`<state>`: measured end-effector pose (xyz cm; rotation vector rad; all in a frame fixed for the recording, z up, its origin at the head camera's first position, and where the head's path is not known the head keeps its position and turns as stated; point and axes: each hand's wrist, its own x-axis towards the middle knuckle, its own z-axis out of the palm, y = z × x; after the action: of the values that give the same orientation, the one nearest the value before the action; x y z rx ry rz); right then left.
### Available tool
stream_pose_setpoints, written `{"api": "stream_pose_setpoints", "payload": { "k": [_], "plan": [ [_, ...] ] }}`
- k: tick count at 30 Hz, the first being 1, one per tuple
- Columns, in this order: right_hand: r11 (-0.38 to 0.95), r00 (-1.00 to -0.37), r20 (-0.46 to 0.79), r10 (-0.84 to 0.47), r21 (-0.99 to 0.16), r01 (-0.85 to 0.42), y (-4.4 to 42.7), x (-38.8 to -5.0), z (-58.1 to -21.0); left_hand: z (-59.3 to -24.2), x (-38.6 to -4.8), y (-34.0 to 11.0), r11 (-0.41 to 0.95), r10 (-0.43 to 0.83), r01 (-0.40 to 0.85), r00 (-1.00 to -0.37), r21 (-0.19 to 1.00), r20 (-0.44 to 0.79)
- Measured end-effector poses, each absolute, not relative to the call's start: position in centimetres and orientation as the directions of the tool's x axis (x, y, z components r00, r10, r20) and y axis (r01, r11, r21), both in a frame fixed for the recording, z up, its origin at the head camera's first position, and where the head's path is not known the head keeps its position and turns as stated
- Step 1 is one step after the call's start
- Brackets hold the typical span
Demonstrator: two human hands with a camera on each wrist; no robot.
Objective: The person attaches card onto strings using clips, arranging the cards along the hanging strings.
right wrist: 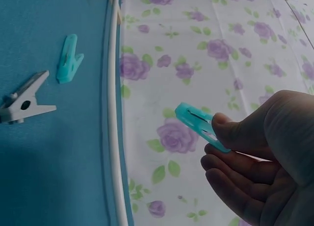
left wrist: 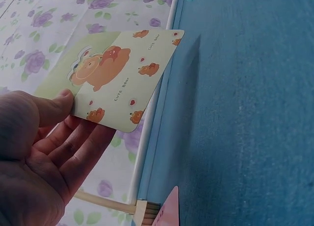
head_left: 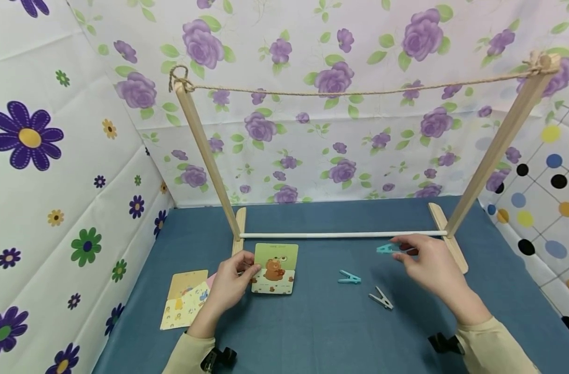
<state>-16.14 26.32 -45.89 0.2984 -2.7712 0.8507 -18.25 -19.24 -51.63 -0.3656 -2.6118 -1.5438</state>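
Observation:
My left hand [head_left: 233, 280] pinches a green and cream bear card [head_left: 274, 269] by its left edge, thumb in front and fingers behind. In the left wrist view the bear card [left wrist: 117, 79] is held up off the table, its printed side showing. A turquoise clothespin [head_left: 386, 249] is pinched between the thumb and fingers of my right hand [head_left: 429, 262]; the right wrist view shows this clothespin [right wrist: 198, 125] clearly. On the table between the hands lie another turquoise clothespin [head_left: 349, 277] and a grey clothespin [head_left: 381, 298].
Further cards [head_left: 186, 306] lie overlapping beside my left forearm. A twine line [head_left: 322, 94] spans two wooden posts [head_left: 210, 161], with a white rod [head_left: 340, 235] low between them. Floral cloth [head_left: 284, 150] hangs behind the blue table [head_left: 312, 332].

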Motion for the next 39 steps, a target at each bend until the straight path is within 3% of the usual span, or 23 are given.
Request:
{"api": "stream_pose_setpoints", "payload": {
  "k": [15, 39],
  "plan": [
    [0.798, -0.911, 0.391, -0.131, -0.504, -0.331, 25.6, -17.1, -44.3, -51.5, -18.4, -19.4, 0.445, 0.154, 0.274, -0.961, 0.853, 0.229],
    [0.751, -0.876, 0.475, -0.088, -0.545, -0.372, 24.8, -18.2, -43.8, -51.2, -18.3, -19.3, 0.420, 0.138, 0.258, -0.966, 0.870, 0.219]
  ]
}}
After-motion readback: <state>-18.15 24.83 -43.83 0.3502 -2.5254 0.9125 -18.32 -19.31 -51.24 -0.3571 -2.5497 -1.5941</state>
